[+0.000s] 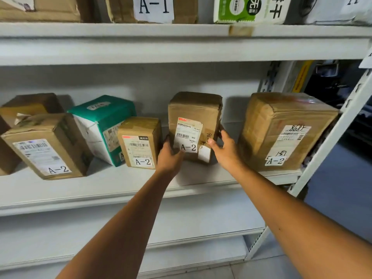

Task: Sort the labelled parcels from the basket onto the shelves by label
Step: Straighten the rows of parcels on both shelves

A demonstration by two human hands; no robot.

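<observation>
A brown cardboard parcel (194, 115) with a white shipping label marked A-2 stands upright on the middle white shelf (120, 186). My left hand (169, 156) grips its lower left corner, thumb on the front. My right hand (224, 149) is at its lower right side, thumb on the front and fingers spread along the side. The basket is out of view.
Other A-2 parcels stand on the same shelf: a small box (140, 141) just left, a green-and-white pack (104, 125), two brown boxes (48, 146) far left, a large box (285, 129) right. The upper shelf holds an A-1 box (153, 9). A shelf post (330, 133) slants at right.
</observation>
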